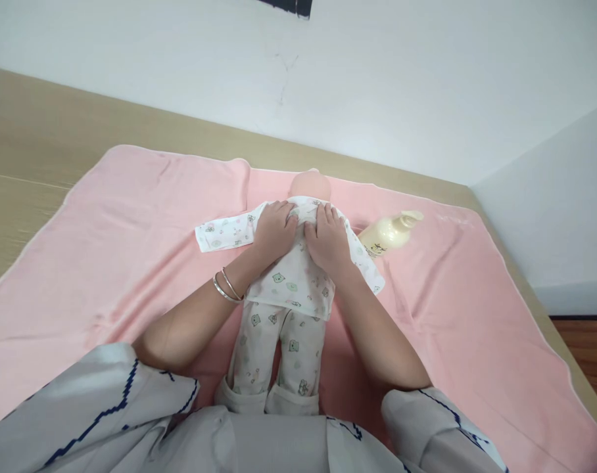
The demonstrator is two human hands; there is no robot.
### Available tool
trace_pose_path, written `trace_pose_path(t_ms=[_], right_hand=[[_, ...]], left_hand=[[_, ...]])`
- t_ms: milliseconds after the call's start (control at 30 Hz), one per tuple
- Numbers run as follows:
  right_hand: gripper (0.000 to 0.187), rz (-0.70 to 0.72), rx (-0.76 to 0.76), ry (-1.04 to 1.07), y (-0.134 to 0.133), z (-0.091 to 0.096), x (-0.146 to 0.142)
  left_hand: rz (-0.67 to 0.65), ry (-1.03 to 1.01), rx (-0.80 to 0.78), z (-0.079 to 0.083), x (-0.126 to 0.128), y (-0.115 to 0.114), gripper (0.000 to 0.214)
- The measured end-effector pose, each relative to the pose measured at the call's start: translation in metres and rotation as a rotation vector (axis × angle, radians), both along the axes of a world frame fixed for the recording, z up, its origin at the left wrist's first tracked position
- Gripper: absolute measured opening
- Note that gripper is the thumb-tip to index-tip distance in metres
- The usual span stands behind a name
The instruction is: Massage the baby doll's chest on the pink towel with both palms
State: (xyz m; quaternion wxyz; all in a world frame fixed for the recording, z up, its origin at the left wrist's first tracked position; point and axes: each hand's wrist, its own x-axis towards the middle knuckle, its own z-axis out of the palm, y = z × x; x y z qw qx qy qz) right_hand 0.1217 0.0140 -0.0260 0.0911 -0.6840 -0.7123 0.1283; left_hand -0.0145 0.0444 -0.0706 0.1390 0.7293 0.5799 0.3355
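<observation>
Leaning over the blanket (145, 223), I see just one view, the one from my head. A doll (297, 269) lies on the blanket's middle strip, dressed in a printed shirt (291, 295) and matching trousers (256, 345). My left hand (277, 230) and right hand (329, 240) rest on the upper part of the shirt, side by side and a little apart. Neither grips anything: the palms are down, the fingers loosely stretched toward the blanket's far edge, the thumbs turned in toward each other. I take it they are paired like this so that the touch falls evenly on both halves of the trunk.

The doll's long axis runs from the blanket's far edge toward me. Its head (309, 186) points at that edge, nearly reaching it, and the trouser legs point at my body, slightly parted, with turned-up hems. No face shows, so it is probably prone, though I cannot be sure. One sleeve (224, 233) spreads toward the blanket's left part; the other (370, 269) slants toward the right.

On the blanket's right part, close by that second sleeve, a bottle (390, 233) seems to lie over, pump outward, perhaps to be within reach. The table (27, 118) shows past the blanket's far edge.
</observation>
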Motion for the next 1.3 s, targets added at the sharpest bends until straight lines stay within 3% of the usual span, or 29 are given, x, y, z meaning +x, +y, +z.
trace_pose_path(t_ms=[233,500,767,933,1100,1300], right_hand=[[0.069,-0.006,0.024,0.049,0.003,-0.004,0.004],[0.067,0.007,0.027,0.039,0.003,-0.004,0.005],[0.065,0.141,0.036,0.030,0.013,0.004,0.023],[0.065,0.104,0.006,-0.096,-0.016,0.011,0.000],[0.071,0.193,0.109,-0.143,-0.048,0.005,-0.027],[0.067,0.086,0.033,0.000,-0.010,0.002,-0.003]], left_hand=[[-0.001,0.023,0.000,-0.001,0.000,0.000,0.041],[-0.011,0.145,-0.061,0.016,0.002,-0.010,0.045],[-0.174,0.330,-0.134,0.033,0.002,-0.033,0.056],[-0.186,0.215,-0.057,0.023,-0.008,-0.011,0.045],[-0.192,0.181,-0.043,0.019,-0.016,0.004,0.038],[-0.234,0.265,-0.053,0.028,-0.014,-0.010,0.045]])
